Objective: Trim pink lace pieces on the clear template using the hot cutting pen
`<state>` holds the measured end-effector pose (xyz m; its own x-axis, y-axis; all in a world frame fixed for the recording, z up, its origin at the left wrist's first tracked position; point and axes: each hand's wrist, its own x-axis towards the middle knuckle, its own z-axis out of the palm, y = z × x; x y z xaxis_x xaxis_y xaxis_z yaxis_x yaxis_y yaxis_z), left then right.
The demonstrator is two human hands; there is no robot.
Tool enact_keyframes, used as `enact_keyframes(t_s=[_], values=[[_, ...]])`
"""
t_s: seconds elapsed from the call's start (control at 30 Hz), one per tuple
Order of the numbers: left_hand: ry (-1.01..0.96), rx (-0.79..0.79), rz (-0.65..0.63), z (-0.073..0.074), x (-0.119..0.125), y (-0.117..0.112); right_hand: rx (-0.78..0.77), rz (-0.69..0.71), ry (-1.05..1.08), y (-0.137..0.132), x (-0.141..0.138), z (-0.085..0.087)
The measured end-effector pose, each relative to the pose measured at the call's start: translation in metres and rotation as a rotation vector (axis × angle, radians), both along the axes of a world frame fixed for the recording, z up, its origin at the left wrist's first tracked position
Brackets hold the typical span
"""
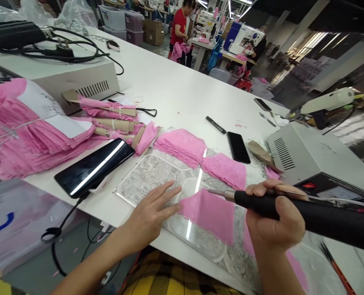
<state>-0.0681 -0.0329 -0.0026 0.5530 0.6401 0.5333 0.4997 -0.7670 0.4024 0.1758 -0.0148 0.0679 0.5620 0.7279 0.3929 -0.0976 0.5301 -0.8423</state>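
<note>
My left hand [151, 213] lies palm down with its fingers apart on a clear plastic template [145, 176], its fingertips at the left edge of a pink fabric piece [212, 215]. In my right hand [275, 217] is a thick black-handled tool with a slim metal tip [292, 207], held level. Its tip points left, over the upper edge of that piece. Beyond it lie two stacks of pink lace-edged pieces, a left stack [180, 145] and a right stack [226, 170]. More pink fabric shows under my right wrist, partly hidden.
Bundled pink fabric [40, 131] and a large phone [94, 168] with a cable lie left. A smaller phone [238, 147] and a black marker [216, 125] lie beyond the stacks. A vented grey machine box [326, 151] stands right, tweezers [337, 268] below it. A person in red [179, 28] stands behind.
</note>
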Motion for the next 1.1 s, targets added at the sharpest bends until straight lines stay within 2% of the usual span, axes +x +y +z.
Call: enact_keyframes(t_s=[0.1, 0.27, 0.8, 1.1], values=[[0.058, 0.012, 0.009, -0.002, 0.001, 0.002, 0.009, -0.028, -0.025, 0.005, 0.005, -0.005], [0.084, 0.029, 0.021, -0.003, 0.002, 0.002, 0.039, 0.028, -0.045, 0.007, 0.002, -0.013], [0.095, 0.015, 0.030, -0.002, 0.001, 0.001, 0.044, 0.050, -0.120, 0.010, 0.000, -0.013], [0.086, 0.013, 0.027, -0.002, 0.002, 0.000, 0.071, 0.113, -0.062, 0.005, 0.000, -0.010]])
